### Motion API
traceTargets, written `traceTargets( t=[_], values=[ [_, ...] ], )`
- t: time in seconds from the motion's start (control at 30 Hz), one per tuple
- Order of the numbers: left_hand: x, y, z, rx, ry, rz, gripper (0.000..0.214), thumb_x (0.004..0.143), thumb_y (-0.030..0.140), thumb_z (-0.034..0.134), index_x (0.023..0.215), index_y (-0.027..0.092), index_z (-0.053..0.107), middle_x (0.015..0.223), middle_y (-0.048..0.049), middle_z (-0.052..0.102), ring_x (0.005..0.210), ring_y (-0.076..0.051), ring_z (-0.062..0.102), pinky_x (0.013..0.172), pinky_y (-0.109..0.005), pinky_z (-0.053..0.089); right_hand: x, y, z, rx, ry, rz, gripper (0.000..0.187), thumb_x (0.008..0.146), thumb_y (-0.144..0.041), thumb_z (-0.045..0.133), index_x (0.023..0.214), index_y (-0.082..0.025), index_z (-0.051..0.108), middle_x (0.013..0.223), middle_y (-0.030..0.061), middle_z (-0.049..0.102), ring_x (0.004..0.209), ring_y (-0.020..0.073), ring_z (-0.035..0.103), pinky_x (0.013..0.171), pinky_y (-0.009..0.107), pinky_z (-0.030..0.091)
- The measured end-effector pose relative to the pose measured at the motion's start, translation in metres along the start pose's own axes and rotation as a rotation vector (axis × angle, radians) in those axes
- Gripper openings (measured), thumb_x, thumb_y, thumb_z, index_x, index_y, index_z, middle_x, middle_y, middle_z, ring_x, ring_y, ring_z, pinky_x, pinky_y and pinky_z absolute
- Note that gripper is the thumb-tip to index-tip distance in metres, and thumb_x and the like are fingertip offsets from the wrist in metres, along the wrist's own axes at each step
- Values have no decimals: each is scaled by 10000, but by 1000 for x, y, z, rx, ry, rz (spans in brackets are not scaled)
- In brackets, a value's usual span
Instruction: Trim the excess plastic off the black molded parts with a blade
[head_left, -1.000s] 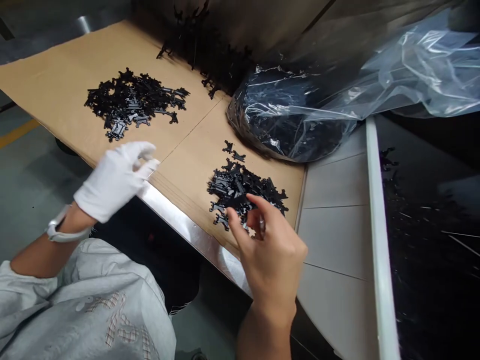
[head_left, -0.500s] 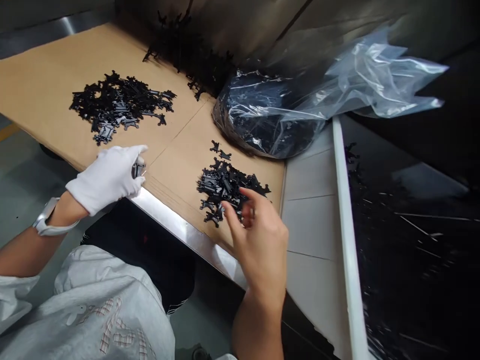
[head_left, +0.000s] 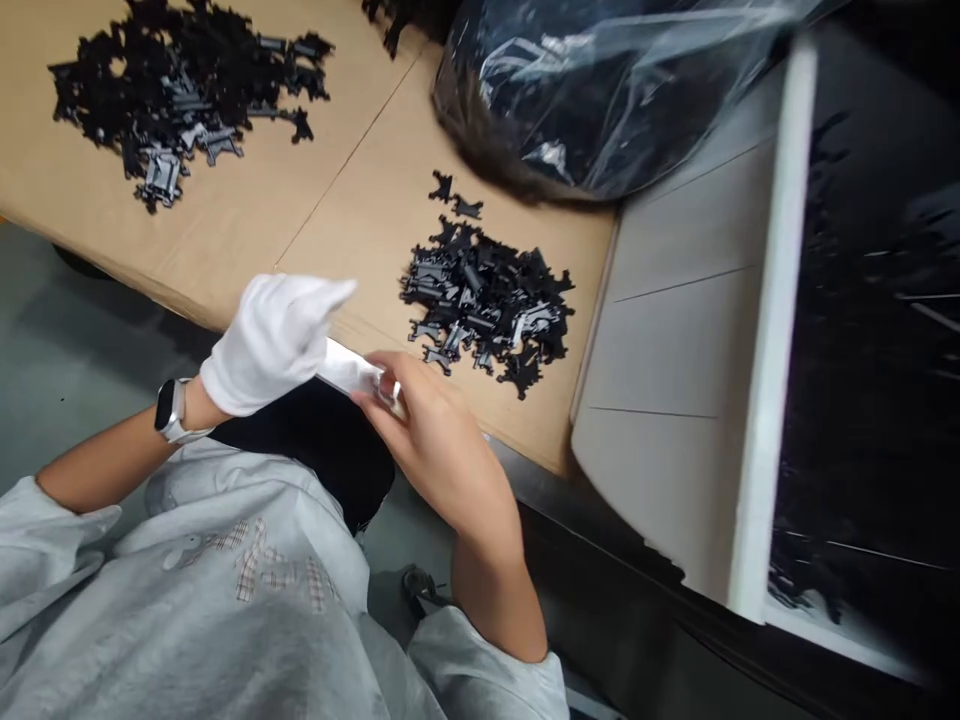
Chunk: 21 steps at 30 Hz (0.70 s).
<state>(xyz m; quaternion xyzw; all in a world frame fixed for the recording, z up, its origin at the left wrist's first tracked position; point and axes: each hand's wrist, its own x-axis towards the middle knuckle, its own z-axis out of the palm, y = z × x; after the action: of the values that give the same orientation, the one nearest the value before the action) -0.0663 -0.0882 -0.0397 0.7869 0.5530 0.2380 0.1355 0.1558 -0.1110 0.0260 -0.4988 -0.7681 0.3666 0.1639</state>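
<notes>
My left hand (head_left: 274,335), in a white glove, is over the front edge of the table with its fingers curled in and one digit pointing right. Whatever it may hold is hidden by the glove. Just right of it, my bare right hand (head_left: 439,430) pinches a small shiny, clear-looking piece (head_left: 390,392) between thumb and fingers; its kind is blurred. Beyond my right hand lies a pile of small black plastic parts (head_left: 487,295) with forked ends. A larger pile of similar black parts (head_left: 195,85) is at the upper left.
Brown cardboard (head_left: 345,225) covers the tabletop. A clear plastic bag (head_left: 600,110) filled with dark contents stands at the back. On the right is a white-walled box (head_left: 772,330) with black parts inside. A metal strip edges the table's front.
My view has tilted down. My right hand has moved left from the near pile toward my left hand and closed on a small piece. My left hand has turned, its held piece no longer visible.
</notes>
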Motion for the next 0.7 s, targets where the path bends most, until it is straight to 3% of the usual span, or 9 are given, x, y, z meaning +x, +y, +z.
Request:
traceTargets(
  t=[0.1, 0.17, 0.23, 0.37, 0.47, 0.57, 0.7],
  values=[
    [-58, -26, 11, -7, -152, -30, 186, 884, 254, 565, 937, 250, 743, 866, -65, 772, 833, -253, 709, 840, -441, 553, -35, 10, 2, 131, -213, 60, 185, 1052, -306, 589, 1174, -196, 673, 777, -3, 661, 691, 166, 636, 693, 285, 529],
    [-89, -41, 24, 40, -231, -90, 250, 899, 221, 513, 965, 221, 754, 919, -108, 788, 824, -273, 706, 829, -474, 545, -52, 21, 10, 159, -344, 137, 180, 1044, -310, 593, 1145, -200, 694, 750, -16, 662, 653, 153, 613, 658, 278, 515],
    [-104, -49, 40, 102, -304, -146, 341, 938, 200, 444, 1058, 153, 759, 1030, -186, 787, 887, -314, 709, 823, -497, 527, -59, 33, 26, 149, -374, 203, 181, 1042, -300, 593, 1145, -196, 701, 765, -14, 677, 671, 153, 624, 672, 283, 517],
    [-97, -42, 64, 141, -539, -69, 328, 975, 323, 555, 1163, 158, 768, 1106, -182, 773, 997, -355, 690, 807, -471, 494, -54, 54, 67, 114, -401, 330, 203, 1062, -269, 570, 1199, -171, 684, 892, 31, 733, 819, 182, 703, 802, 334, 561],
    [-86, -26, 78, 175, -689, 16, 319, 923, 413, 720, 1099, 150, 766, 1146, -166, 746, 1077, -347, 668, 893, -483, 518, -48, 60, 88, 98, -435, 397, 271, 1048, -328, 632, 1266, -170, 665, 1163, 83, 735, 1015, 218, 725, 914, 424, 610],
    [-85, -11, 95, 250, -758, 13, 345, 959, 407, 729, 1175, 139, 703, 1263, -130, 699, 1152, -288, 670, 998, -498, 568, -48, 60, 95, 97, -446, 438, 384, 1015, -396, 687, 1334, -187, 642, 1354, 105, 671, 1142, 256, 701, 955, 482, 623],
    [-93, -1, 117, 307, -776, -41, 393, 989, 379, 708, 1300, 146, 649, 1331, -135, 673, 1163, -276, 689, 985, -490, 616, -51, 60, 98, 106, -431, 460, 383, 1018, -389, 683, 1342, -190, 638, 1360, 108, 669, 1150, 258, 699, 963, 483, 619]
  ],
)
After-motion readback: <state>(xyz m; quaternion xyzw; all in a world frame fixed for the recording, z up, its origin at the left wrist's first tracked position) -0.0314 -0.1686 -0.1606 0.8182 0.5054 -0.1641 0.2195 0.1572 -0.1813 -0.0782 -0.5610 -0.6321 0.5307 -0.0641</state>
